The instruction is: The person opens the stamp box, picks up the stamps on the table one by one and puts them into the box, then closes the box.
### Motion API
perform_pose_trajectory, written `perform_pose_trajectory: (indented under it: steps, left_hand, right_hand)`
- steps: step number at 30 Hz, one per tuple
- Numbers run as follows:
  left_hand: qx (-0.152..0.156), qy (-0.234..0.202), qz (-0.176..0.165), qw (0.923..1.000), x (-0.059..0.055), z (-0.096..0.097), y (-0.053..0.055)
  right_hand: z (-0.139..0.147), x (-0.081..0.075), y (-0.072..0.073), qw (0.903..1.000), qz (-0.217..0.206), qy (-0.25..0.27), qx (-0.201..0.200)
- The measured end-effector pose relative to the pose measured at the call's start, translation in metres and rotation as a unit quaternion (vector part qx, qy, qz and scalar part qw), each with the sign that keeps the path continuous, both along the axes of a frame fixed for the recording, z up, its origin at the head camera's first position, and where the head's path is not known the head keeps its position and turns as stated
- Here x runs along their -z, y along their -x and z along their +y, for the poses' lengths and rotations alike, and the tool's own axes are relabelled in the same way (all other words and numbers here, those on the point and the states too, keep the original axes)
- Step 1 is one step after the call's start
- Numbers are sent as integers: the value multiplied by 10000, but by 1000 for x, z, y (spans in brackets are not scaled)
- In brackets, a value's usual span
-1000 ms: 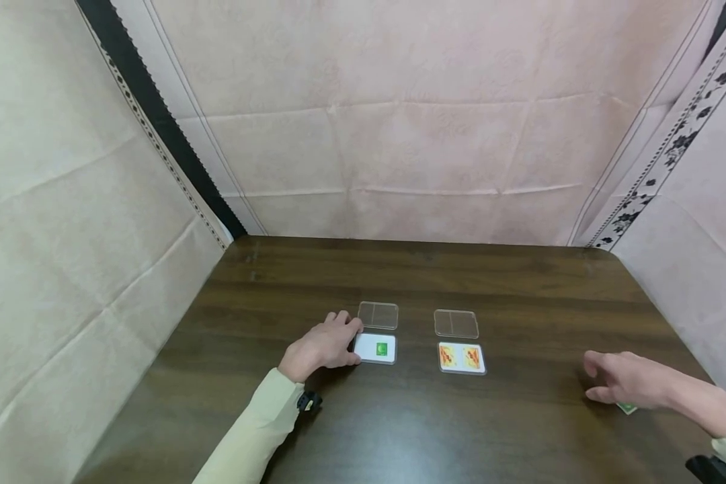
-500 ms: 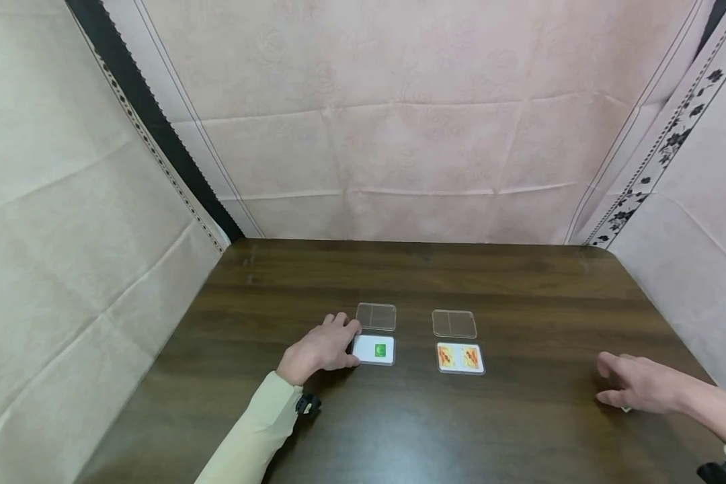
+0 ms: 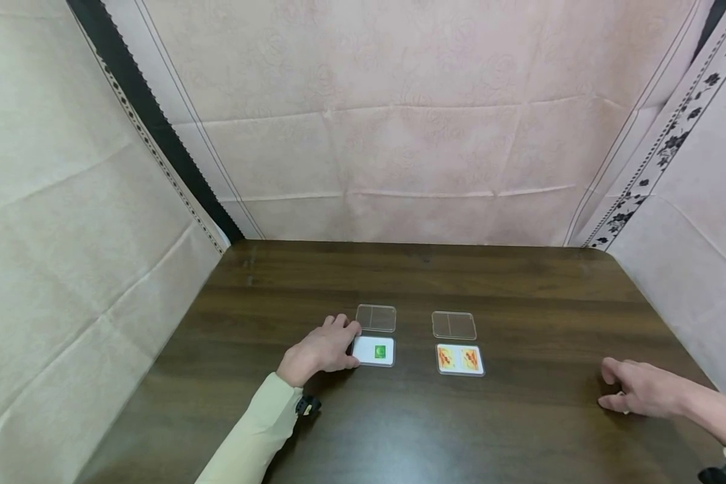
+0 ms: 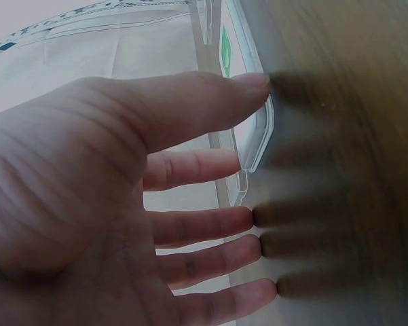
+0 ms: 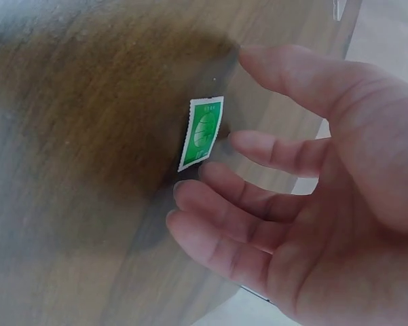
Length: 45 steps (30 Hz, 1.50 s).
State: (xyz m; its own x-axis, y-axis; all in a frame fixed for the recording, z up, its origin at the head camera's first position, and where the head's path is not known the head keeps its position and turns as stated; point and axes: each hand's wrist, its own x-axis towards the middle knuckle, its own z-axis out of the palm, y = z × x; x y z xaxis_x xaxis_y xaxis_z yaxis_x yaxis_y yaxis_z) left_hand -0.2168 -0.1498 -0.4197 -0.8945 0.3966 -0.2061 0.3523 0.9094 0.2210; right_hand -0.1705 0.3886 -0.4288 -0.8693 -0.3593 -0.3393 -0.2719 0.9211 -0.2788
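Observation:
My left hand [image 3: 319, 353] is at the left end of an open clear plastic case [image 3: 386, 364], its thumb and index finger holding opposite corners. The other fingertips rest on the table. One green stamp [image 3: 380, 351] lies on the white insert inside that case. Far to the right, my right hand [image 3: 647, 390] is spread low over the table with thumb and fingers apart. Between them a loose green stamp [image 5: 204, 132] with white perforated edges lies slightly bowed on the wood. The hand hides most of this stamp in the head view.
A second open clear case [image 3: 462, 374] holds two orange stamps [image 3: 470, 359]. Behind each case lies its transparent lid [image 3: 376, 318]. Pale cloth [image 3: 369, 154] hangs behind and beside the dark wooden table [image 3: 351, 444].
The right hand has shifted slightly right, covering more of the loose green stamp. My left hand stays on its case.

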Motion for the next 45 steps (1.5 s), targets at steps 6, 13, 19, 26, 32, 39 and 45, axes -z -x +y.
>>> perform_pose_trajectory:
  steps: [6, 13, 19, 26, 32, 39, 45]
  left_hand:
    - [3, 13, 8, 10000, 0, 0, 0]
    - [-4, 34, 9, 10000, 0, 0, 0]
    - [-13, -10, -1, 10000, 0, 1, -1]
    - [-17, 5, 1, 10000, 1, 1, 0]
    - [-11, -3, 9, 10000, 1, 0, 0]
    - [1, -15, 3, 10000, 1, 0, -1]
    - [40, -1, 37, 10000, 1, 0, 0]
  right_hand:
    - [2, 4, -3, 9996, 277, -102, -44]
    - [1, 4, -4, 9996, -32, 269, -64]
    - [0, 1, -8, 9991, 241, 241, -257]
    - [-1, 0, -13, 9985, 503, -181, -80]
    - [1, 2, -14, 9994, 345, -70, 23]
    - [2, 7, -16, 9975, 579, 358, -163]
    - [3, 12, -21, 9903, 1231, 492, -413]
